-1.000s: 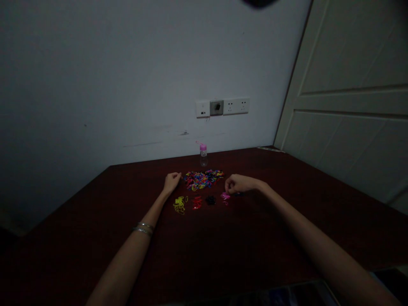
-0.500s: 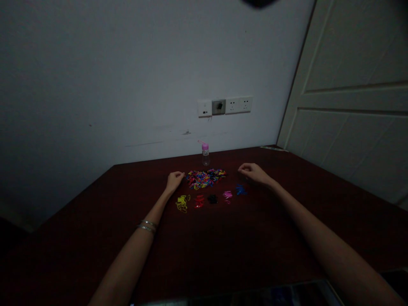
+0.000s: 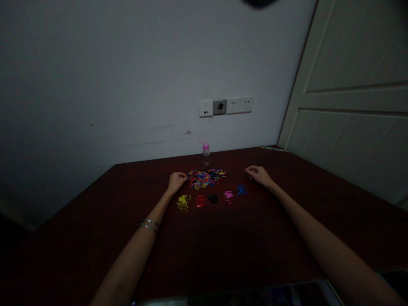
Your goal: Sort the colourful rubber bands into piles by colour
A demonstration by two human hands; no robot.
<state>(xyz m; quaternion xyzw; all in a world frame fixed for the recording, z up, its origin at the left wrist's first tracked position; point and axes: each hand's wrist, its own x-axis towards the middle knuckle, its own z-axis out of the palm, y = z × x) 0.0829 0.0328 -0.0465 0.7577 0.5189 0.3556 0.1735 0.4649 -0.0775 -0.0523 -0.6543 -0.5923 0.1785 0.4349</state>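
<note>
A mixed heap of small colourful rubber bands (image 3: 204, 179) lies on the dark red table. My left hand (image 3: 177, 182) rests at the heap's left edge, its fingers pinched together. My right hand (image 3: 259, 175) is to the right of the heap and apart from it, fingers curled and thumb against them. Whatever either hand holds is too small to see. In front of the heap lie separate groups of bands: yellow (image 3: 182, 203), red (image 3: 199, 200), black (image 3: 213, 198), pink (image 3: 228, 194) and blue (image 3: 241, 189), the blue one nearest my right hand.
Behind the heap stands a clear bottle (image 3: 206, 160) with a pink cap and strap. The wall with sockets (image 3: 239, 105) borders the table's back edge. A pale panelled door (image 3: 350, 127) is at the right. A dark glossy panel (image 3: 255, 295) shows at the near edge.
My right hand has moved a little to the right, away from the heap. My left hand has shifted slightly right, closer against the heap's edge. The groups of bands look the same.
</note>
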